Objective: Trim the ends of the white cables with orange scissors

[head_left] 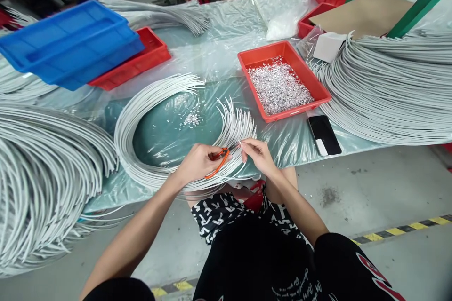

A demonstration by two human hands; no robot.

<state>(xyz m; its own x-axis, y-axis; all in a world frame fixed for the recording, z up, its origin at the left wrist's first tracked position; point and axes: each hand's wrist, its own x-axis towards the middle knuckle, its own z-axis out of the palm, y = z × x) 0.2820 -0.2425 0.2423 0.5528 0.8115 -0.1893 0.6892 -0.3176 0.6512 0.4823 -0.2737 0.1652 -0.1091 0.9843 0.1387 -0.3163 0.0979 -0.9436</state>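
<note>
Near the middle of the worktop's [158, 134] front edge, the wire bundle [123, 134] lies in an open loop, part of it overhanging that edge. The step in hand looks like work on a single wire end: the left hand [199, 164] is curled around the orange pliers [221, 163], fingers closed over the handles, while the right hand [257, 153] has thumb and forefinger pinched just beside the tool's nose on something too small to make out. The next move seems to call for a steady pinch, with the piece lined up to the jaws, whose gap cannot be told. The pliers' nose points toward the worktop's right edge, their long axis slanting slightly to the back. The bundle has no single axis; its right-hand ends fan toward the back edge, while the far ends point right, beyond some scraps [192, 119].
</note>
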